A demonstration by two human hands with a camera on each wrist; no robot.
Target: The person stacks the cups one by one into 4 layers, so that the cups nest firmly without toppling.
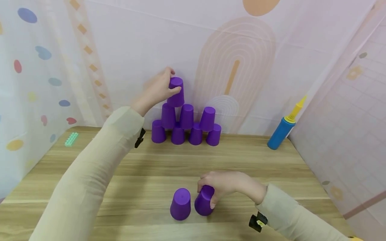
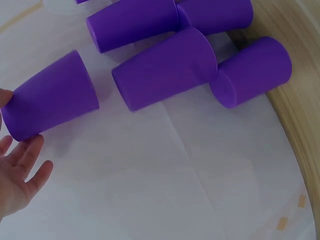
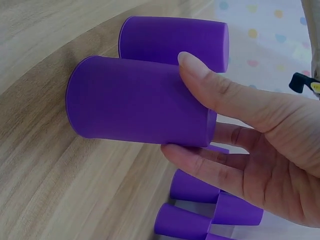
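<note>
Purple cups (image 1: 187,125), unlabelled: left hand (image 1: 158,88) grips top cup (image 1: 176,92), right hand (image 1: 224,184) grips tilted cup (image 1: 204,201)

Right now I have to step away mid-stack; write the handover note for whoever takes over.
Left hand: grip on the top cup, at the third level of the pyramid by the back wall; whether it has been let go yet, I cannot tell.
Right hand: grip on the near cup, tilted on the table.
A spare cup stands upside down beside it, to the left.
Done: bottom row of four, second row of three, all upside down.
Left, probably: seat the top cup, then add the two near cups.
</note>
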